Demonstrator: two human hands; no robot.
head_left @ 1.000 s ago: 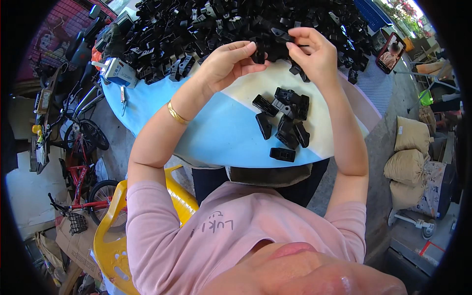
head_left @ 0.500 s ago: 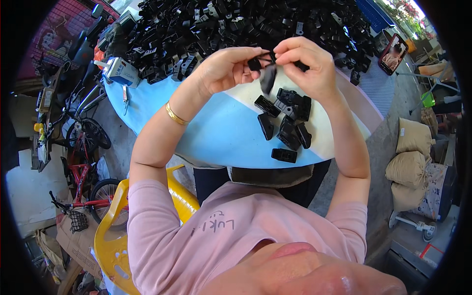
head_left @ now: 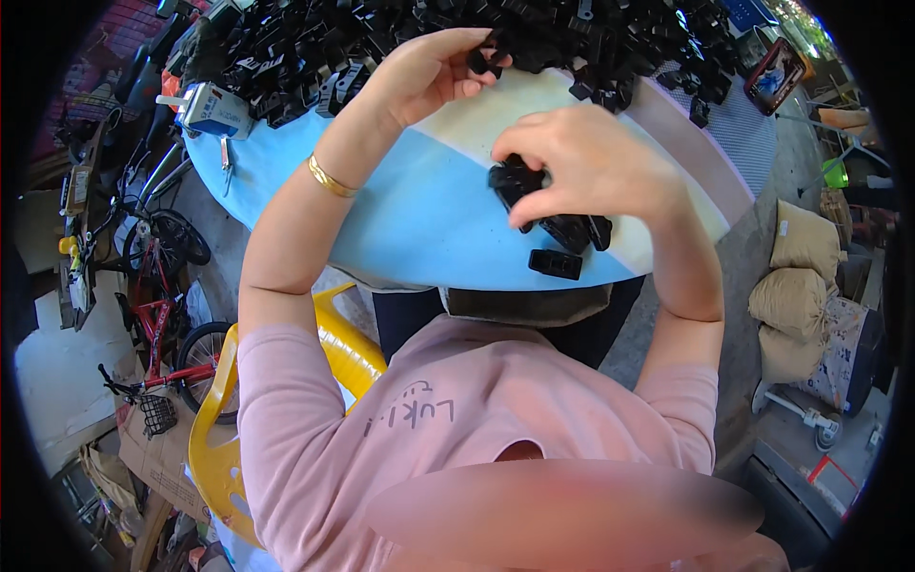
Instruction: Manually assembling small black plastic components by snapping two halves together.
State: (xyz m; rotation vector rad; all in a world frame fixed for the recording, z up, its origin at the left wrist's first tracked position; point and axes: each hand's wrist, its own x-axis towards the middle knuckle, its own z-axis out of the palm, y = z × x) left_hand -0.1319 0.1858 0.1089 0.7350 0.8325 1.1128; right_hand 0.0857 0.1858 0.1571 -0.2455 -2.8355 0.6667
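Observation:
My left hand (head_left: 434, 81) is at the near edge of the big heap, its fingertips closed on a small black plastic part (head_left: 483, 63). Lower on the table, my right hand (head_left: 596, 162) curls over a small group of black plastic parts. Its thumb and fingers are around one black plastic part (head_left: 516, 179); the palm hides some of the others. More of the group (head_left: 569, 231) shows below the hand. Nearest me, a single black plastic part (head_left: 556, 264) lies apart from the group.
A large heap of black plastic parts (head_left: 315, 52) covers the table's far side. The tabletop (head_left: 400, 210) is blue and cream. At its left stand a blue-white box (head_left: 214, 110) and a small metal tool (head_left: 227, 157). A phone (head_left: 774, 76) leans at the far right.
My right hand has come away from my left and down onto the small group of parts. The left hand still pinches a black part, now higher in view. The whole view has shifted slightly.

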